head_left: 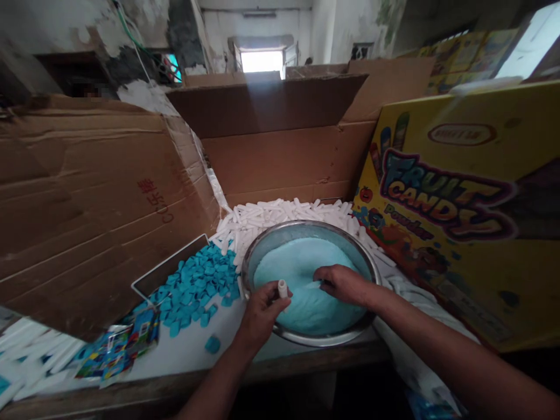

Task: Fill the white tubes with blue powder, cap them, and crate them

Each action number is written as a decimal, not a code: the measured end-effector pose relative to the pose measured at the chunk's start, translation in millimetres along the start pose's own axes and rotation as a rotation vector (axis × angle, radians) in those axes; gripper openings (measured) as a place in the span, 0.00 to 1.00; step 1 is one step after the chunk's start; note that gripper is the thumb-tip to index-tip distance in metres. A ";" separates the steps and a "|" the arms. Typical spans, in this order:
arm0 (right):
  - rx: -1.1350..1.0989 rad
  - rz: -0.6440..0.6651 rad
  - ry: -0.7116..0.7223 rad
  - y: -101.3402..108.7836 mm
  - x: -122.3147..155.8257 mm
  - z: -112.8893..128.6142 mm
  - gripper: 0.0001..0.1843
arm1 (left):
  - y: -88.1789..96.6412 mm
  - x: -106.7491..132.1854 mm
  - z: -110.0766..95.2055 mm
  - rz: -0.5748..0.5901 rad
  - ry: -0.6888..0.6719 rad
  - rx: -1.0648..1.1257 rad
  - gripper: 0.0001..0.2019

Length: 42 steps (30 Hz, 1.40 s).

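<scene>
My left hand [262, 312] grips a small white plastic tube [282, 287] between thumb and fingers, its open mouth facing up, over the near left part of a steel bowl [375, 274]. Pale blue powder [301, 254] fills much of the bowl. Over the powder, my right hand [343, 284] has its fingers closed together. Something pale shows at its fingertips, but its kind is unclear against the powder. The two hands are apart from each other.
Many white tubes [289, 211] are heaped behind the bowl, with blue caps [196, 280] piled to its left. Printed packets [116, 353] lie near the table's front edge. Cardboard [280, 160] and a yellow fruit candy box [459, 134] wall the table in. A loose cap [212, 344] lies nearer.
</scene>
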State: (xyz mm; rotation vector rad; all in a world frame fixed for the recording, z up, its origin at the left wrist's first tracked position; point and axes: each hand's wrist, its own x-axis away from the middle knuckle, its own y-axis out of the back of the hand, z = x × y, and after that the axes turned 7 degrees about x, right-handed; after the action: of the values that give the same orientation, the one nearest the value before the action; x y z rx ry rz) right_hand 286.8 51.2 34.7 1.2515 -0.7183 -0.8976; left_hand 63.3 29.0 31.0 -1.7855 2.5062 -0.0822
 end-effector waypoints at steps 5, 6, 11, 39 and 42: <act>-0.212 -0.166 0.073 20.1 15.7 -6.7 0.11 | -10.1 -12.4 9.7 0.058 -0.024 -0.147 0.06; -0.241 -0.177 0.083 23.4 17.6 -5.8 0.11 | -11.6 -13.3 10.8 0.068 -0.032 -0.181 0.05; -0.258 -0.206 0.147 29.1 18.7 0.7 0.11 | -15.4 -13.1 13.4 0.098 -0.047 -0.298 0.05; 0.304 -0.193 0.281 40.1 3.5 29.7 0.17 | -15.1 -9.2 21.9 0.072 -0.052 -0.485 0.06; 0.326 -0.180 0.279 41.1 3.0 32.5 0.17 | -14.8 -9.3 22.4 0.073 -0.049 -0.508 0.06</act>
State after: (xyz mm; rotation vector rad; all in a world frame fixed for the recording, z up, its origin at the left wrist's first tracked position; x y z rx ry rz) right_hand 267.5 36.1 81.0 1.7148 -0.5467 -0.7471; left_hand 82.2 32.8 10.1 -1.8066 2.7220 0.6476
